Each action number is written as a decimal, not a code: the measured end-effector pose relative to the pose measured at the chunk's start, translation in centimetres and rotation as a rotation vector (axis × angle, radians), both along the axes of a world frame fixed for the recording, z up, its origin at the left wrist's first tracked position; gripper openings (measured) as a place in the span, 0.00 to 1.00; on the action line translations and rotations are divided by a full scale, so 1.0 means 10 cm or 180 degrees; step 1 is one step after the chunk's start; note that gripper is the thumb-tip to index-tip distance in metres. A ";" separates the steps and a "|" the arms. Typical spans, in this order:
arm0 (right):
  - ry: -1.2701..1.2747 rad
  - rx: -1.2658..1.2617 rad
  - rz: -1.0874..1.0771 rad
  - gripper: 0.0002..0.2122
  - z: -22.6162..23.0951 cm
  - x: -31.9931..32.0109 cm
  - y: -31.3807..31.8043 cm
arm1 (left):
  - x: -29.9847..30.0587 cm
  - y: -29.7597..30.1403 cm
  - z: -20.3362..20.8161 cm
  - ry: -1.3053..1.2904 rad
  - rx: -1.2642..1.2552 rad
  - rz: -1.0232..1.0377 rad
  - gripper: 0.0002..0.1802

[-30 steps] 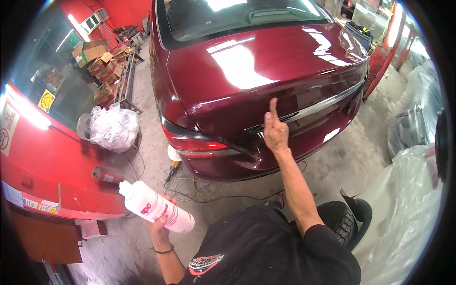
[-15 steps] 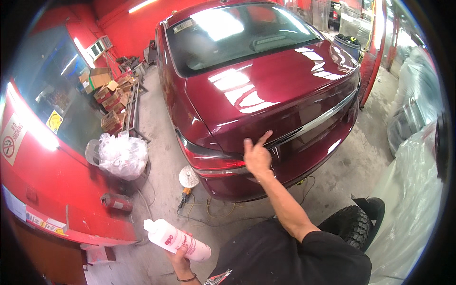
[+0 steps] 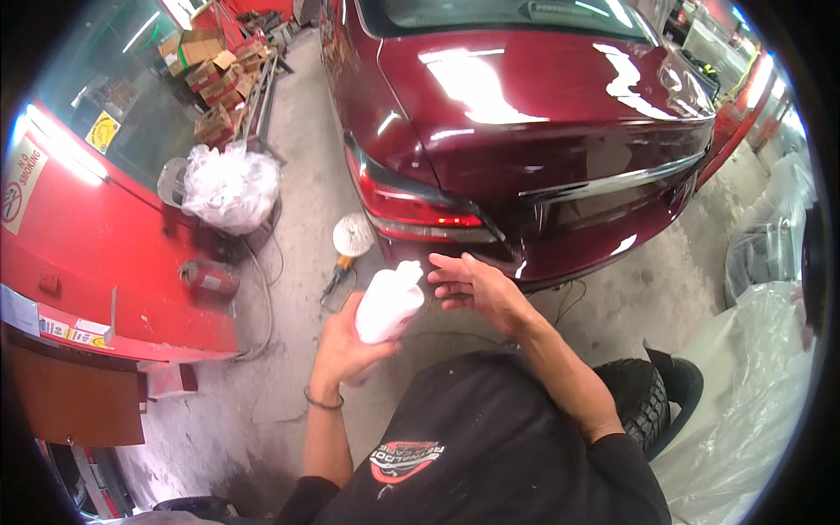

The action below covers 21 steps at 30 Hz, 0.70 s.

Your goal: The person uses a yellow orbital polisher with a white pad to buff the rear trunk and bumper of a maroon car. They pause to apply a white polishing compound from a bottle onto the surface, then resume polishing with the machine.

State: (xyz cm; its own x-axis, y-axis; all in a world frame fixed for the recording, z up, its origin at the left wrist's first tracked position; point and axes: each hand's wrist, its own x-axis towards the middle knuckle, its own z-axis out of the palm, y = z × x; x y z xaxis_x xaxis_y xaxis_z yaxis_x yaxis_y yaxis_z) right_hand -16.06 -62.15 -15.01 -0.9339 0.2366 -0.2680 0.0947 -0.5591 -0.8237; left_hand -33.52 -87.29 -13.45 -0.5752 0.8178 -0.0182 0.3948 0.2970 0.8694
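My left hand [image 3: 343, 343] is wrapped round a white plastic bottle [image 3: 385, 308], which is tilted with its nozzle up and to the right. Just right of the nozzle, my right hand [image 3: 477, 289] is raised with its fingers stretched out and slightly apart, holding nothing. A small gap seems to separate its fingertips from the bottle. Beyond both hands stands the rear of a dark red car [image 3: 499, 149], with its left tail light [image 3: 416, 206] nearest to them.
A power polisher [image 3: 337, 276] with a white round pad [image 3: 353, 234] rests on the floor, its cord trailing. A bagged bin [image 3: 232, 188], fire extinguisher [image 3: 208, 278] and cardboard boxes [image 3: 219, 87] are at left. A tyre [image 3: 634, 394] and plastic-covered things [image 3: 752, 376] are at right.
My right hand has left the car's trunk edge and come back toward the bottle. My left hand has lifted the bottle up and right, turning its nozzle. The view has tipped downward.
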 end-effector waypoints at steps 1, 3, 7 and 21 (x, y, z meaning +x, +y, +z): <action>0.0011 -0.0164 0.0028 0.31 -0.04 0.11 -0.05 | -0.04 0.05 0.07 0.0285 -0.0279 -0.0227 0.43; 0.0029 -0.0466 0.0071 0.34 -0.11 0.28 -0.17 | -0.12 0.09 0.19 0.0717 -0.0696 -0.0527 0.41; 0.0189 -0.0806 0.0145 0.36 -0.19 0.42 -0.27 | -0.26 0.23 0.44 0.1595 -0.1140 -0.0994 0.36; 0.0533 -0.1886 0.0149 0.34 -0.29 0.43 -0.26 | -0.20 0.66 1.17 0.3109 -0.1742 -0.1636 0.32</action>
State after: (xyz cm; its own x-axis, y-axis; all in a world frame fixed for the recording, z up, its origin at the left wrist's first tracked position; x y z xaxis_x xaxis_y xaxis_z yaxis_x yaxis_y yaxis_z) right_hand -11.75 -64.70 -17.87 -0.9805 0.0501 -0.1900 0.0264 -0.9245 -0.3802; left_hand -35.48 -80.64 -1.78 -0.1532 0.9731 -0.1723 0.9880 0.1473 -0.0464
